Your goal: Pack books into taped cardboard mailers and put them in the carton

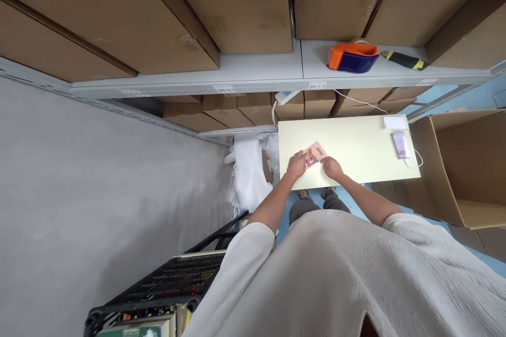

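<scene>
"So, what is held in the head view?"

"A pink booklet [315, 153], over the left part of the table [356, 152]: its left edge is gripped by the left hand [296, 165], its lower right corner pinched by the right hand [332, 168]."

"Is the table touched by it?"

"That cannot be told. Above, a tape dispenser [351, 58] is set on the shelf [256, 67], just beside a cutter [406, 60]."

The booklet [318, 150] is over the left half of the table [356, 152]; a blurred item [400, 146] lies on its right end. Right of the table stands a carton [432, 168]; left, wrapping [249, 174]; front left, a crate [190, 279]. Behind and higher than the table, a shelf [261, 68] bears a tape dispenser [351, 59], cutter [407, 61] and boxes [253, 16].
</scene>
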Available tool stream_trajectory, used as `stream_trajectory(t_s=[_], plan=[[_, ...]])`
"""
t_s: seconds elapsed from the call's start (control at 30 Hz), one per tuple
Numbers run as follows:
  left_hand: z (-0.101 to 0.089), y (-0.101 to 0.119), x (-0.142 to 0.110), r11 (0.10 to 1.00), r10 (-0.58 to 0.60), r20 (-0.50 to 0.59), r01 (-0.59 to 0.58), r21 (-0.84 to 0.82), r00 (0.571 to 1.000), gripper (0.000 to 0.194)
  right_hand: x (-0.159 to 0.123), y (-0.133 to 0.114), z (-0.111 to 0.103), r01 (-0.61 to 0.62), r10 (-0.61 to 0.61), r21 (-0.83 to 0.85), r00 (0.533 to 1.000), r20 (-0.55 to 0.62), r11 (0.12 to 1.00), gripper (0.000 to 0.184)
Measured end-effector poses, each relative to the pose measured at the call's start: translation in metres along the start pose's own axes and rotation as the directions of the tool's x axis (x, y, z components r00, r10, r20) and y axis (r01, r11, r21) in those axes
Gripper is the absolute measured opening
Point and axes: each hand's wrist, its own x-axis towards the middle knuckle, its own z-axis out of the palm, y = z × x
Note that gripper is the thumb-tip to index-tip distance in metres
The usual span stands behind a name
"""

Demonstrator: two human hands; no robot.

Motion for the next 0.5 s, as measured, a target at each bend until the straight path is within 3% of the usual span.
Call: stream_trajectory(t_s=[0.2, 0.5], plan=[[0.002, -0.003, 0.01, 1.0, -0.003, 0.048, 0.003, -0.003, 0.999, 0.064, 0.01, -0.017, 0.009, -0.284, 0.264, 0.369, 0.959, 0.106, 0.885, 0.04], [0.031, 0.02, -0.017, 0.997, -0.016, 0.076, 0.021, -0.068, 0.997, 0.064, 0.019, -0.008, -0.007, -0.32, 0.343, 0.481, 0.938, 0.041, 0.816, 0.032]])
